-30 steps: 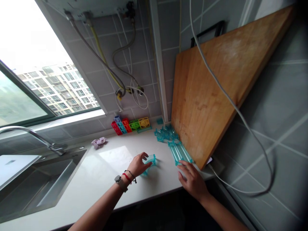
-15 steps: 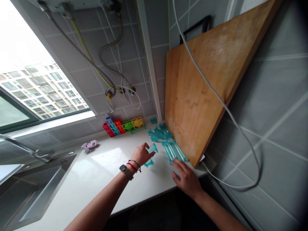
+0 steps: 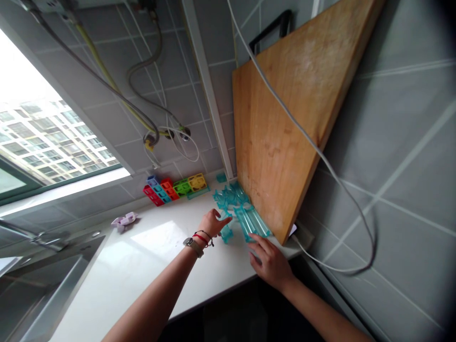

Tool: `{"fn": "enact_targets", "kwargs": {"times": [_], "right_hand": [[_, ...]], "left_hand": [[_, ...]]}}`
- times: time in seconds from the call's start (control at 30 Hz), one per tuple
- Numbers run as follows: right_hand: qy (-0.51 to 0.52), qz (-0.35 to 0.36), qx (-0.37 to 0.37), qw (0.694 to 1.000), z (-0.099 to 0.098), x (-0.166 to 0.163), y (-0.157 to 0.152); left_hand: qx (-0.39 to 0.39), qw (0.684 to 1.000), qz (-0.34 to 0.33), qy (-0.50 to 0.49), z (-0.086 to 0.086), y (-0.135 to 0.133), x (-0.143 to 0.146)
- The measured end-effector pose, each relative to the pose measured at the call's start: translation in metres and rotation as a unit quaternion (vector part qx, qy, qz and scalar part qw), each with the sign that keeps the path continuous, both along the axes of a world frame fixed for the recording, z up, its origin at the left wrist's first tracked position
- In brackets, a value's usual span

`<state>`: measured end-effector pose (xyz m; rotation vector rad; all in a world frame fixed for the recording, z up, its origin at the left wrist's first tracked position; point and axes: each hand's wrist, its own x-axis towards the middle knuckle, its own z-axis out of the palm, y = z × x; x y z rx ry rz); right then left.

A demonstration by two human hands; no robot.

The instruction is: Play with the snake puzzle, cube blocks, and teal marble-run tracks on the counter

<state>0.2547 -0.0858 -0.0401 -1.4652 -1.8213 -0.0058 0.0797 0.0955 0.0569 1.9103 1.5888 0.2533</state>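
My left hand (image 3: pixel 212 223) is curved over the counter, thumb and index finger around a small translucent teal plastic piece (image 3: pixel 224 213). The palm side is hidden, and the piece overlaps others behind it. Just below the thumb lies another short teal piece (image 3: pixel 226 233). My right hand (image 3: pixel 271 262) has its fingers stretched out, the fingertips touching the near end of the long teal channel-shaped pieces (image 3: pixel 252 221). Behind these, a cluster of curved teal pieces (image 3: pixel 231 194) lies against the foot of the wooden board.
A large wooden board (image 3: pixel 281 128) leans at the right, crossed by a white cable (image 3: pixel 285 102). Coloured plastic blocks (image 3: pixel 174 188) stand along the back wall. Lilac pieces (image 3: pixel 124 220) lie near the sink (image 3: pixel 53 294). The white counter (image 3: pixel 149 275) ends at a front edge.
My left hand has moved right and away from me with the teal piece, closer to the long channels and the cluster. My right hand stays at the channels' near end. The camera view has shifted.
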Motion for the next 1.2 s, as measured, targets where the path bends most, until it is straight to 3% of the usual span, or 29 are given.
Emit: {"fn": "enact_targets", "kwargs": {"times": [0.23,0.37,0.43,0.53,0.63,0.83,1.0,1.2], "right_hand": [[0.004,0.0,-0.002,1.0,0.001,0.0,-0.001],[0.012,-0.006,0.019,1.0,0.001,0.0,-0.002],[0.028,-0.014,0.034,0.999,0.001,0.0,-0.003],[0.037,-0.019,0.04,0.998,-0.001,-0.001,-0.002],[0.02,-0.013,0.033,0.999,-0.004,-0.002,-0.001],[0.009,-0.002,0.031,0.999,-0.002,-0.004,0.0],[0.003,-0.004,0.032,0.999,-0.001,-0.003,-0.001],[-0.005,-0.011,0.029,1.0,0.001,-0.003,-0.001]], "left_hand": [[-0.135,0.988,0.002,-0.075,0.002,-0.001,0.005],[-0.2,0.972,-0.04,-0.114,0.011,0.001,-0.011],[-0.197,0.973,-0.048,-0.112,0.012,0.008,-0.023],[-0.13,0.988,-0.034,-0.076,0.01,0.034,-0.044],[-0.015,1.0,-0.01,-0.009,0.007,0.077,-0.066],[0.179,0.976,-0.023,0.119,-0.005,0.161,-0.097],[0.214,0.955,-0.055,0.198,-0.027,0.197,-0.107],[0.229,0.939,-0.087,0.242,-0.038,0.21,-0.125]]}}
